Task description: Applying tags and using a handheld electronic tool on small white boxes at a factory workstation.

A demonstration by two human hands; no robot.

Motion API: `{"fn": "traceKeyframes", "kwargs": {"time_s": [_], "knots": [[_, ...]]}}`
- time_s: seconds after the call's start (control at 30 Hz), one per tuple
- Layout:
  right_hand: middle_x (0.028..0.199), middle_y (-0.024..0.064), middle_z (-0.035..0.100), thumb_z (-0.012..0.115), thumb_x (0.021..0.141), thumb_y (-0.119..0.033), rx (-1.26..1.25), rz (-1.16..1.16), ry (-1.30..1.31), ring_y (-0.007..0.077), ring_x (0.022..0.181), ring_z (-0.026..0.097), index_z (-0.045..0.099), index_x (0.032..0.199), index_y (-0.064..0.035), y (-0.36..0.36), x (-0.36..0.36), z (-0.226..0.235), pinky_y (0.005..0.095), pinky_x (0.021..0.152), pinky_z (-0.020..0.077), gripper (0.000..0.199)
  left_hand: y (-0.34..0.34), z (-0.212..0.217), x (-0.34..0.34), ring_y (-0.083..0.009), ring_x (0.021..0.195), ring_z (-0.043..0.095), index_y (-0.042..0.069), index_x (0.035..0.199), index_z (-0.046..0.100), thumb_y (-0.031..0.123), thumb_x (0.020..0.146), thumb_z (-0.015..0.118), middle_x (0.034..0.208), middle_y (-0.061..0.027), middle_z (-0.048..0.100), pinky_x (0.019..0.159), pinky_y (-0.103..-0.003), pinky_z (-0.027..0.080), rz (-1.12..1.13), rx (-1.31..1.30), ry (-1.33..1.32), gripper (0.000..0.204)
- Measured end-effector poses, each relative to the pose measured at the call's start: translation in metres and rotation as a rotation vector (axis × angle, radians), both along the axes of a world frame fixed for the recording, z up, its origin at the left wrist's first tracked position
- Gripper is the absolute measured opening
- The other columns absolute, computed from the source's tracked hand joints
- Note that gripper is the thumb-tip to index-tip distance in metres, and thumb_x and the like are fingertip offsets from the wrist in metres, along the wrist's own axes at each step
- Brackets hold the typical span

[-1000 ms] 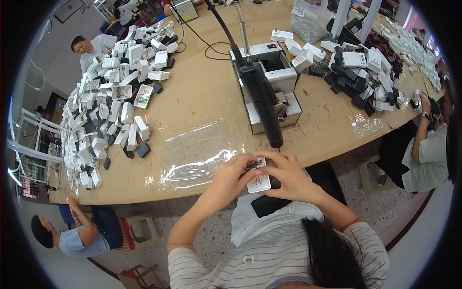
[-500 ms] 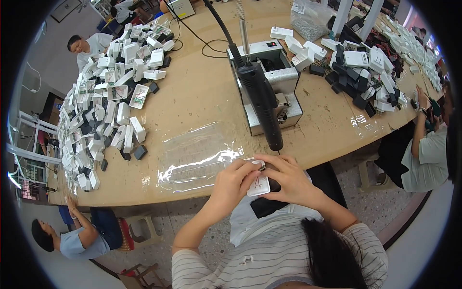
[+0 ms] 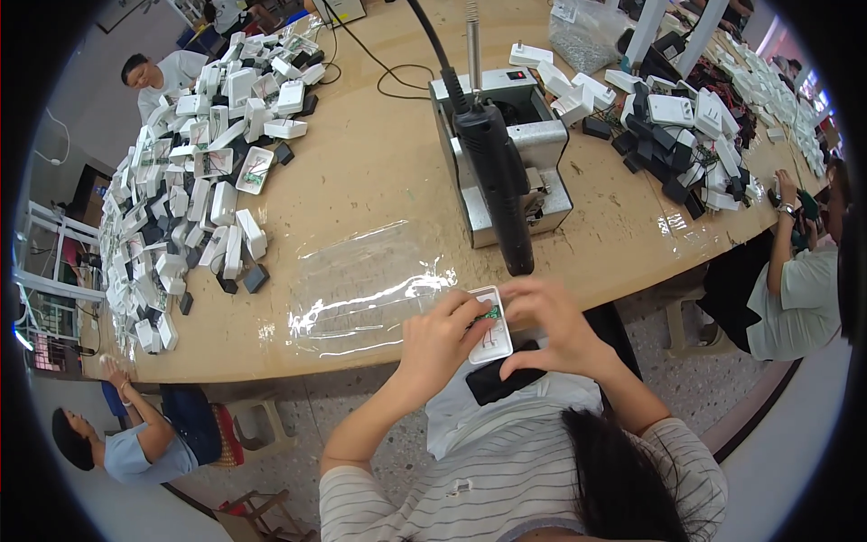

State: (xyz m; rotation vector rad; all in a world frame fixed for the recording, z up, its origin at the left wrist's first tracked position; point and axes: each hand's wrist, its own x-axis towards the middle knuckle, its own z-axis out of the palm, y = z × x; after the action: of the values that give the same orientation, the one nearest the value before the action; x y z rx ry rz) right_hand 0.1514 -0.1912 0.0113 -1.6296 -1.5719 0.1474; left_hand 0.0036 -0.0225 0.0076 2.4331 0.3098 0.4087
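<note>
A shallow white plastic case (image 3: 492,346) is held over the table's near edge by my left hand (image 3: 433,341), thumb and fingers closed on its left side. Its open face shows a small green circuit board (image 3: 492,313) and thin red wires. My right hand (image 3: 562,332) is just right of the case, thumb and fingers spread and slightly blurred, gripping nothing. Beyond the hands hangs a black electric screwdriver (image 3: 495,167), tip downward, in front of a grey metal box-shaped machine (image 3: 549,215).
White cases and black blocks form a large heap (image 3: 221,172) on the left; another heap (image 3: 670,135) lies right. A clear plastic sheet (image 3: 361,285) covers part of the table. Behind the machine stands a bag of small metal parts (image 3: 582,41). Co-workers sit on both sides.
My right hand has let go of the case and opened away to the right. The circuit board inside now shows more plainly. My left hand keeps its hold.
</note>
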Motion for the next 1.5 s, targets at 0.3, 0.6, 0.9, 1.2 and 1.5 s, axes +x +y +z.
{"fn": "traceKeyframes", "kwargs": {"time_s": [0.3,0.6,0.9,1.2,1.5], "knots": [[0.12,0.0162,0.056,0.081,0.084,-0.027,0.109,-0.644,-0.109,0.0335,0.121,0.048,0.055,0.114,0.0035,0.087,0.024,0.021,0.043,0.104,0.039,0.05,-0.003,0.001,0.002,-0.0289,0.07,0.069,0.012,0.098,0.071,0.025,0.089,0.074,0.094,-0.0017,0.066,0.057,-0.042,0.051,-0.001,0.057,0.017,0.016],[0.092,0.0102,0.061,0.058,0.101,-0.022,0.577,-0.244,0.71,0.0168,0.069,0.062,0.04,0.135,0.0009,0.071,0.029,0.04,0.0317,0.067,0.0564,0.045,-0.003,0.003,0.0,-0.0297,0.07,0.069,0.012,0.099,0.071,0.023,0.09,0.073,0.098,-0.0024,0.066,0.057,-0.043,0.052,-0.005,0.04,0.013,0.014],[0.067,0.0074,0.052,0.016,0.092,-0.086,0.748,-0.113,0.761,0.0169,0.055,0.052,0.044,0.131,-0.001,0.096,0.082,0.1,0.0293,0.051,0.0449,0.097,-0.003,0.004,0.001,-0.029,0.071,0.069,0.013,0.1,0.071,0.022,0.091,0.073,0.097,-0.0015,0.066,0.057,-0.042,0.052,-0.009,0.003,0.015,0.013],[0.068,0.0084,0.054,0.013,0.095,-0.082,0.713,-0.086,0.761,0.0161,0.055,0.05,0.045,0.13,0.0003,0.113,0.078,0.081,0.0285,0.051,0.0444,0.095,-0.003,0.008,0.001,-0.0288,0.071,0.069,0.012,0.101,0.071,0.022,0.091,0.073,0.096,-0.0022,0.067,0.056,-0.042,0.052,-0.006,0.005,0.034,0.014],[0.074,0.0091,0.056,0.013,0.094,-0.083,0.673,-0.145,0.716,0.0156,0.062,0.053,0.045,0.131,0.0002,0.113,0.066,0.069,0.0293,0.06,0.047,0.096,-0.009,0.008,0.004,-0.03,0.071,0.069,0.01,0.1,0.072,0.021,0.091,0.073,0.095,-0.0051,0.066,0.057,-0.042,0.052,0.032,-0.035,0.029,0.014]]}}
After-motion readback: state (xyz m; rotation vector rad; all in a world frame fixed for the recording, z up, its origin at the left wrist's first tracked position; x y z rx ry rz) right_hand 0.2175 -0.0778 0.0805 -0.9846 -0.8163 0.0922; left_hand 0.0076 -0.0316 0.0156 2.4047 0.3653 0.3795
